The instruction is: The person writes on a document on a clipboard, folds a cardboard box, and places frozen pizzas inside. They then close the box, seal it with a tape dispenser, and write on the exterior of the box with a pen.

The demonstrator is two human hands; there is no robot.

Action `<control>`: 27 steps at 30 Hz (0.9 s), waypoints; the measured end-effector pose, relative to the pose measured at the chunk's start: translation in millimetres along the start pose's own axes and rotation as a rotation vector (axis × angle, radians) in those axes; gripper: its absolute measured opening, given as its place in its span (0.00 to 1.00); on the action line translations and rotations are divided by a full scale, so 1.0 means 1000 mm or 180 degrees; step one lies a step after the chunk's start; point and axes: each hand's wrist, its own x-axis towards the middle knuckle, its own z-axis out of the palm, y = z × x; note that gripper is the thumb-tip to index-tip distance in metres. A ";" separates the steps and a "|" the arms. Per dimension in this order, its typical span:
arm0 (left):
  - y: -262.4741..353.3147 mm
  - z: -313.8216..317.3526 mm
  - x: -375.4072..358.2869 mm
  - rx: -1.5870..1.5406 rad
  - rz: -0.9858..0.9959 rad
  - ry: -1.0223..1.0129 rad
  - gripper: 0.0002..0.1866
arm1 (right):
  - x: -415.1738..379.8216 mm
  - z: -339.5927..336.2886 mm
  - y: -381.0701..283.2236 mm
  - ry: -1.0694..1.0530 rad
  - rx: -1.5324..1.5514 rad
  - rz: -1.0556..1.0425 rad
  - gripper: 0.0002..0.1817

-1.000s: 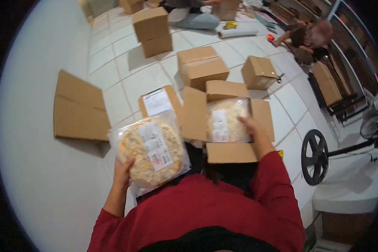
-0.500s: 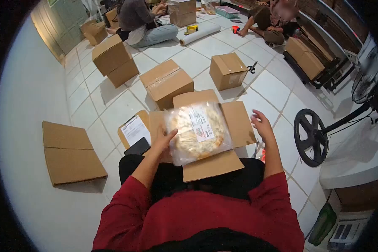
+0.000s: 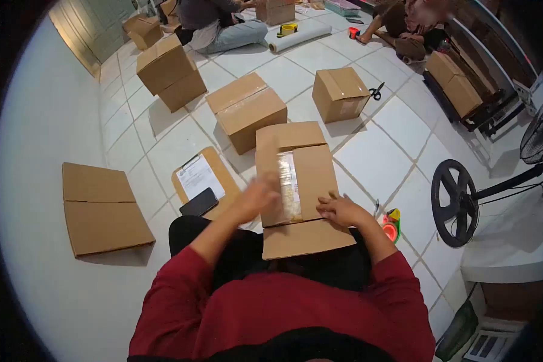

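An open-topped cardboard box point(image 3: 314, 172) stands on the floor in front of my lap. Its two side flaps are folded inward, while the far flap point(image 3: 291, 135) and the near flap point(image 3: 308, 241) stick outward. Through the gap between the side flaps shows a clear-wrapped package point(image 3: 291, 187) with a white label, lying inside. My right hand point(image 3: 339, 211) rests on the right flap near its front corner, fingers apart and slightly bent. Over the left flap, my left hand point(image 3: 258, 198) is smeared by motion, so its fingers cannot be made out.
A clipboard with paper point(image 3: 202, 175) and a phone point(image 3: 199, 203) lie to the left. Tape dispenser point(image 3: 392, 224) sits at right. Closed boxes point(image 3: 247, 111) stand ahead, scissors point(image 3: 376, 91) beside one. A fan point(image 3: 455, 202) stands right. Two people sit farther back.
The wrapped package has gone down into the box, and both side flaps have folded in over it. My right hand has come from the air onto the right flap.
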 end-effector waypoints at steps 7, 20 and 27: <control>-0.037 0.069 0.021 0.2136 0.1058 -0.0010 0.21 | -0.037 0.014 0.028 0.0577 0.0123 0.0292 0.34; -0.054 -0.034 0.021 0.2689 -0.0512 -0.0274 0.23 | 0.031 -0.011 -0.053 0.1018 -0.0780 -0.1382 0.16; -0.100 -0.006 0.132 0.0847 -0.2006 0.0819 0.36 | -0.046 -0.060 -0.020 0.1043 -0.1586 0.0541 0.22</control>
